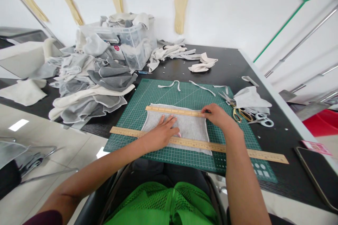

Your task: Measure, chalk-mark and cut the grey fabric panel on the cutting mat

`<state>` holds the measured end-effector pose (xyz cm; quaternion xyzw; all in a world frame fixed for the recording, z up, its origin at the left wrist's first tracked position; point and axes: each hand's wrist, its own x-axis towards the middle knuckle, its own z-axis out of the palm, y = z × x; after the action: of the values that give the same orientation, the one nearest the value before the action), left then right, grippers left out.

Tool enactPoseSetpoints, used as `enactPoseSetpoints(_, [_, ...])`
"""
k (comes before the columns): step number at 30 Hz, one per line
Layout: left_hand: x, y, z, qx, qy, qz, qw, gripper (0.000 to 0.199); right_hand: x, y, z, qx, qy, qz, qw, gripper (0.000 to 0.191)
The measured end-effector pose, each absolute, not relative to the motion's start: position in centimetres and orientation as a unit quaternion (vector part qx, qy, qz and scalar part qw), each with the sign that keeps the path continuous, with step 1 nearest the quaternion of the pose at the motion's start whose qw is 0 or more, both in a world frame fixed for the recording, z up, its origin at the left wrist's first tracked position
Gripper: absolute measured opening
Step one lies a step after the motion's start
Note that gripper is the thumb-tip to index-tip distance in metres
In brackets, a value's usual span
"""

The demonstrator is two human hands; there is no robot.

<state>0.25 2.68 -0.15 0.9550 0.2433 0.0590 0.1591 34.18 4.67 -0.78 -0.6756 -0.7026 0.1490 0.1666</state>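
A grey cloth piece (188,126) lies flat on the green cutting mat (148,93). My left hand (164,132) rests on the cloth with its fingers spread, between a short wooden ruler (171,110) and a long wooden ruler (200,144). A small pinkish-white item (179,134) peeks out beside the left thumb; its kind is unclear. At the short ruler's right end, my right hand (215,114) pinches it with thumb and forefinger. The long ruler crosses the lower part of the cloth and runs past the mat's edge, partly hidden by both arms.
Gold-handled scissors (239,112) and white-handled scissors (262,120) lie right, by cloth scraps (252,98). A phone (317,174) sits at the right edge. Left, a cloth pile (97,81) stands before a full clear bin (138,45). Thin strips (202,87) lie on the mat.
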Motion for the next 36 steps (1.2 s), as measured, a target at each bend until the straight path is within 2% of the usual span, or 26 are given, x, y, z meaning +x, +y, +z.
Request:
enactPoseSetpoints(9, [0.2,2.9,0.2,0.964,0.185,0.078,0.176,0.040,34.3,4.8,-1.1,-0.672,-0.706,0.145,0.172,0.012])
enactPoseSetpoints(13, [0.4,3.5,1.4,0.953,0.194,0.090,0.215,0.031,34.2,4.8,-1.0,-0.672,-0.706,0.143,0.172,0.011])
enactPoseSetpoints(17, [1.6,4.4,2.9,0.926,0.248,0.137,0.250,0.027,34.4,5.0,-1.3,-0.670,-0.708,0.138,0.176,0.010])
enactPoseSetpoints(20, [3.7,5.4,3.2,0.918,0.263,0.193,0.224,0.025,34.6,5.2,-1.6,-0.660,-0.717,0.134,0.180,0.011])
enactPoseSetpoints(25, [8.3,8.1,1.9,0.866,0.327,0.261,0.275,0.024,34.6,5.3,-1.5,-0.651,-0.726,0.131,0.178,0.012])
enactPoseSetpoints(31, [10.1,11.2,-0.2,0.844,0.333,0.240,0.345,0.028,34.7,5.0,-1.7,-0.650,-0.725,0.136,0.185,0.012])
enactPoseSetpoints(34, [9.7,11.3,-0.6,0.854,0.310,0.239,0.342,0.029,33.8,4.3,-1.0,-0.669,-0.719,0.096,0.164,0.014])
enactPoseSetpoints(36, [9.4,11.1,-0.8,0.862,0.289,0.249,0.334,0.030,32.2,3.6,0.2,-0.679,-0.717,0.026,0.155,0.017])
